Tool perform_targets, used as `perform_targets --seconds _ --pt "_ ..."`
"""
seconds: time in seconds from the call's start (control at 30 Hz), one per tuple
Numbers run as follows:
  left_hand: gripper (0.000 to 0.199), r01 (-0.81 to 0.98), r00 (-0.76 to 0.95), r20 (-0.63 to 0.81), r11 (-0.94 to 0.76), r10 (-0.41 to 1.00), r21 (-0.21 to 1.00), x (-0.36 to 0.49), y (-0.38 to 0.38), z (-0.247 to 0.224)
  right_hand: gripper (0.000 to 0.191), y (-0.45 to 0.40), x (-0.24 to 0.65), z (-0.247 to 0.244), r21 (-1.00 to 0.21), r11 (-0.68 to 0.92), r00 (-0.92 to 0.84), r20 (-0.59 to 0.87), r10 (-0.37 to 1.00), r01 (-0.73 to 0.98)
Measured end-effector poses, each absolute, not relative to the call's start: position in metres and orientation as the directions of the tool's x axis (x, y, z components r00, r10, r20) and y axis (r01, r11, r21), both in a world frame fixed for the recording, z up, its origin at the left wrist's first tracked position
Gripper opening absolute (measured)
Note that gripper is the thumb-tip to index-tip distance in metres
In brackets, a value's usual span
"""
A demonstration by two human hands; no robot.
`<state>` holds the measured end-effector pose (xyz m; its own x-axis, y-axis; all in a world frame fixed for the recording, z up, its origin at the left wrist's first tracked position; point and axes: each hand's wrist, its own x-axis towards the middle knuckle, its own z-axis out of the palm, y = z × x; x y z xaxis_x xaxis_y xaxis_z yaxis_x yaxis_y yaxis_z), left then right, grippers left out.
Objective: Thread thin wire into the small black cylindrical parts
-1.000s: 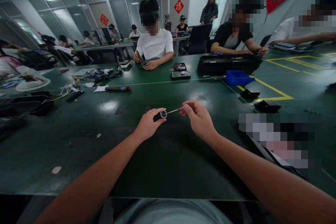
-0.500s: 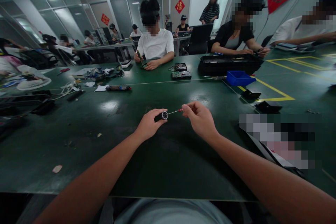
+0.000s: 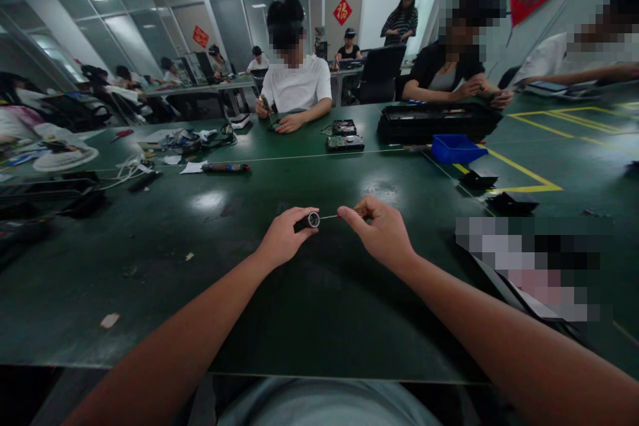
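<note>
Pinching: left hand (image 3: 279, 239) held black cylinder (image 3: 302, 221) between thumb and fingers | right hand (image 3: 383, 229) gripped driver (image 3: 329, 217) | driver met cylinder's ringed end (image 3: 313, 219), leveller, less exposed than just before; likely better aligned | over table (image 3: 299, 326)

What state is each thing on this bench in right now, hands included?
Left hand: closed around black cylinder
Black cylinder: ringed end exposed
Right hand: gripping screwdriver
Screwdriver: shaft pointing toward the cylinder
Blue bin: open-topped
Long black housing: open-topped
</note>
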<state>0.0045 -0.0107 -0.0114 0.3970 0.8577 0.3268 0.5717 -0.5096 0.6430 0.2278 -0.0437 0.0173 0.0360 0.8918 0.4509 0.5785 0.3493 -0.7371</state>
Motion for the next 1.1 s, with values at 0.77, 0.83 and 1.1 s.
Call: perform_targets --seconds 0.77,0.83,1.1 --pt "0.041 0.576 0.401 0.320 -0.508 0.858 0.641 0.0049 -0.0115 -0.0102 0.025 -0.0472 0.2272 0.0225 -0.723 0.411 -0.143 0.404 0.903 0.555" --pt "0.041 0.578 0.403 0.316 -0.507 0.859 0.640 0.0047 -0.0115 -0.0100 0.023 -0.0486 0.2271 0.0221 -0.719 0.431 -0.158 0.417 0.895 0.545" --pt "0.041 0.574 0.422 0.339 -0.537 0.841 0.618 0.0087 -0.0136 -0.0095 0.016 -0.0440 0.2251 0.0167 -0.869 0.390 0.029 0.418 0.908 0.305"
